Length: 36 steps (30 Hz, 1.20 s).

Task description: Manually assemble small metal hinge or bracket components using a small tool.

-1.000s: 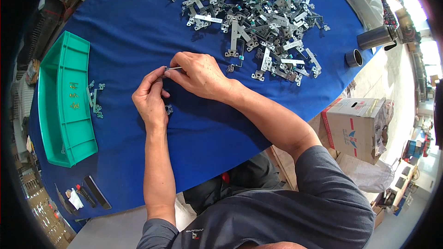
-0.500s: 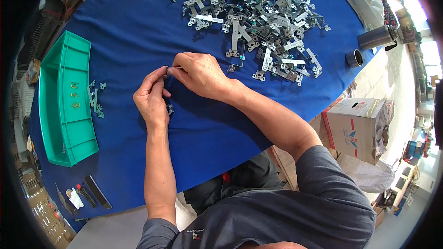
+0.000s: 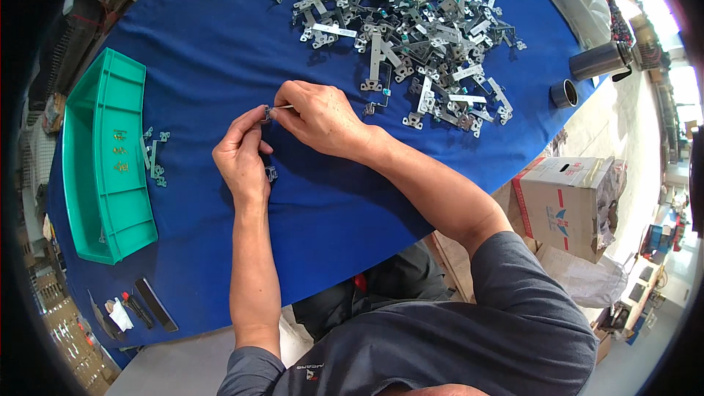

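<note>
On the desk's (image 3: 205, 51) L side: green tray (image 3: 121, 209), a few loose brackets (image 3: 154, 158) just beside it. My L hand (image 3: 241, 158) has a small metal part (image 3: 268, 113) pinched at its fingertips, btwn both hands; my R hand (image 3: 319, 114), just R of it, is clamped on a thin metal strip (image 3: 284, 107), w/ the bracket pile (image 3: 414, 26) beyond, upper R.

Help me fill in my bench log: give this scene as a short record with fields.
Left hand: fingertips pinching a small metal part
Right hand: thumb and fingers at that part, gripping a thin pale piece
Near left wrist: another small metal piece
Left side: green tray holding brass-coloured pieces; loose brackets beside it
Far side: heap of metal brackets
Surface: blue cloth
</note>
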Motion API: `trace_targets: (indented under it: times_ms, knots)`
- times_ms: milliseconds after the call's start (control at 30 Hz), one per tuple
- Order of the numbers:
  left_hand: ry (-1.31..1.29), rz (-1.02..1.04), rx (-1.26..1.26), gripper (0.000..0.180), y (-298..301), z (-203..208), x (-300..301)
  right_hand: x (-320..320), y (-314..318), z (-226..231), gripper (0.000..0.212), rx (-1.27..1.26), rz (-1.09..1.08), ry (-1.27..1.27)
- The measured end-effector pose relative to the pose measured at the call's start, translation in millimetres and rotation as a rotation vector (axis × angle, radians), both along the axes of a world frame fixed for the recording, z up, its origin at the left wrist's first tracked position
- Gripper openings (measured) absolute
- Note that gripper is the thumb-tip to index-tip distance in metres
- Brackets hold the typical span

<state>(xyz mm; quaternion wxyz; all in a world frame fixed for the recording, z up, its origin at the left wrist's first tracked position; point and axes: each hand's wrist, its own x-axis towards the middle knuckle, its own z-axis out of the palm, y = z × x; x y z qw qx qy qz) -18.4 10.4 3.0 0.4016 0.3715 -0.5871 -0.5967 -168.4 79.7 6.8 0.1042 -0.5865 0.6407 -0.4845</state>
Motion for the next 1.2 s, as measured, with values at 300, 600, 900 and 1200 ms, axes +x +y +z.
trace_targets:
  times_ms: [300,600,900,1200]
  knots:
    - [0.015,0.011,0.043,0.025,0.0,2.6,-0.7,-0.5,1.3,2.8,0.021,0.008,0.01,0.018]
    - [-0.013,0.009,0.074,0.028,-0.2,3.6,0.3,-0.8,1.2,2.3,0.018,0.028,0.026,0.008]
    - [0.006,0.02,0.041,0.024,0.9,3.7,-1.0,-1.0,1.4,3.4,0.018,0.041,0.033,0.002]
    - [0.001,0.025,0.034,0.025,-0.2,2.4,-0.2,-1.1,-0.5,0.9,0.014,0.022,0.032,0.018]
